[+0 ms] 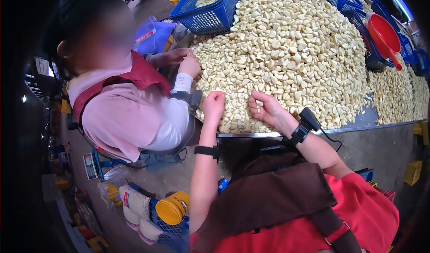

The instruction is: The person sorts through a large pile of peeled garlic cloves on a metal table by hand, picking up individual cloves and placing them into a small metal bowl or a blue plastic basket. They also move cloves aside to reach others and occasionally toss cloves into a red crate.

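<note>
A large heap of pale, flat, bean-like pieces covers the metal table. My left hand rests at the heap's near edge with its fingers curled in; whatever it may hold is hidden. To its right, my right hand is over the pieces, its fingers bent and closed round one or more pale pieces near the thumb and fingertips. The two hands are apart. Both wrists wear black bands.
At the left a co-worker leans over the same heap, hands close to my left hand. Blue baskets stand at the back, a red scoop at the right. Below are a yellow bucket and filled sacks.
</note>
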Tool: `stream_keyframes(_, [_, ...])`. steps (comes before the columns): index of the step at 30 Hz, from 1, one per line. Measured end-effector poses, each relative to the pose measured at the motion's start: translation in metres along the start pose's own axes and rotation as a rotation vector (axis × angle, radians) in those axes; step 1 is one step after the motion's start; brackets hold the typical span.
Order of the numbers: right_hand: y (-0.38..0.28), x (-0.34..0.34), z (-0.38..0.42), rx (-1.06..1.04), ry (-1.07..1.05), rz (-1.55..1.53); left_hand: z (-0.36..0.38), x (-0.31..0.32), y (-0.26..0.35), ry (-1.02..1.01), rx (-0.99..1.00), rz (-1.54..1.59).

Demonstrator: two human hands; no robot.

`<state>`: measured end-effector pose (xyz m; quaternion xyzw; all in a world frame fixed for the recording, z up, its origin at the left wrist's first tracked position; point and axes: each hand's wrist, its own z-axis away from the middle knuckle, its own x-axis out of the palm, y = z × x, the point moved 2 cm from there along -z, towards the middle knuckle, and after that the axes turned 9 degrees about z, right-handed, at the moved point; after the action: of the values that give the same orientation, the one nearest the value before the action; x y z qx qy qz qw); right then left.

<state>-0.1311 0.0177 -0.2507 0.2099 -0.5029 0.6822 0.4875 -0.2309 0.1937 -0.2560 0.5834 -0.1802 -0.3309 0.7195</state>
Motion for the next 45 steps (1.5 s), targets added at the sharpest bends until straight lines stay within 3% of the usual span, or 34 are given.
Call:
stream_keyframes(2, [-0.006,0.006,-0.001,-0.022,0.142,0.094,-0.004,0.014,0.002,-0.059,0.263,-0.542])
stream_keyframes(4, [-0.016,0.02,-0.006,-0.09,0.08,0.249,-0.011,0.038,0.011,-0.126,0.089,-0.869])
stream_keyframes(10, [-0.025,0.025,0.004,-0.165,0.154,0.389,-0.029,0.055,-0.016,0.019,0.065,-0.867])
stream_keyframes(12, [-0.023,0.006,0.01,-0.218,0.176,0.469,-0.035,0.04,-0.016,0.08,-0.022,-0.663])
stream_keyframes(14, [-0.023,-0.004,0.01,-0.208,0.27,0.632,-0.036,0.028,-0.01,0.004,0.095,-0.343])
stream_keyframes(16, [-0.02,-0.008,0.014,-0.828,0.418,1.331,0.006,0.034,0.032,-0.148,-0.2,0.258])
stream_keyframes(17, [-0.034,0.025,0.039,-0.49,0.411,1.325,0.025,0.037,0.043,-0.154,-0.203,0.256])
stream_keyframes(18, [-0.038,0.029,0.043,-0.493,0.415,1.323,0.041,0.044,0.051,-0.256,-0.236,0.382])
stream_keyframes(19, [-0.038,0.033,0.044,-0.419,0.359,1.54,0.056,0.05,0.052,-0.355,-0.271,0.508])
stream_keyframes(20, [-0.036,0.034,0.044,-0.336,0.293,1.755,0.062,0.051,0.04,-0.354,-0.271,0.507])
stream_keyframes(21, [-0.033,0.029,0.044,-0.455,0.283,1.874,0.065,0.051,0.022,-0.371,-0.301,0.545])
stream_keyframes(24, [-0.033,0.034,0.062,-0.413,0.208,1.994,0.081,0.059,0.007,-0.361,-0.343,0.546])
stream_keyframes(25, [-0.032,0.032,0.065,-0.494,0.199,2.004,0.085,0.061,0.005,-0.332,-0.361,0.511])
stream_keyframes(28, [-0.04,0.033,0.077,-0.402,0.205,1.954,0.093,0.063,0.014,-0.34,-0.301,0.412])
stream_keyframes(30, [-0.035,0.031,0.077,-0.462,0.262,1.968,0.096,0.065,0.02,-0.4,-0.351,0.457])
stream_keyframes(33, [-0.034,0.03,0.083,-0.652,0.281,1.796,0.094,0.072,0.026,-0.475,-0.419,0.814])
stream_keyframes(38, [-0.026,0.024,0.091,-0.739,0.372,1.777,0.101,0.077,0.017,-0.483,-0.471,0.905])
stream_keyframes(41, [-0.016,0.01,0.084,-0.519,0.221,1.099,0.101,0.075,0.02,-0.537,-0.374,0.894])
stream_keyframes(42, [-0.016,0.011,0.086,-0.522,0.231,1.094,0.102,0.075,0.028,-0.57,-0.303,0.845])
stream_keyframes(44, [-0.019,0.011,0.089,-0.341,0.148,0.541,0.101,0.077,0.036,-0.612,-0.228,0.799])
stream_keyframes(45, [-0.023,0.015,0.093,-0.352,0.172,0.536,0.101,0.078,0.038,-0.595,-0.204,0.787])
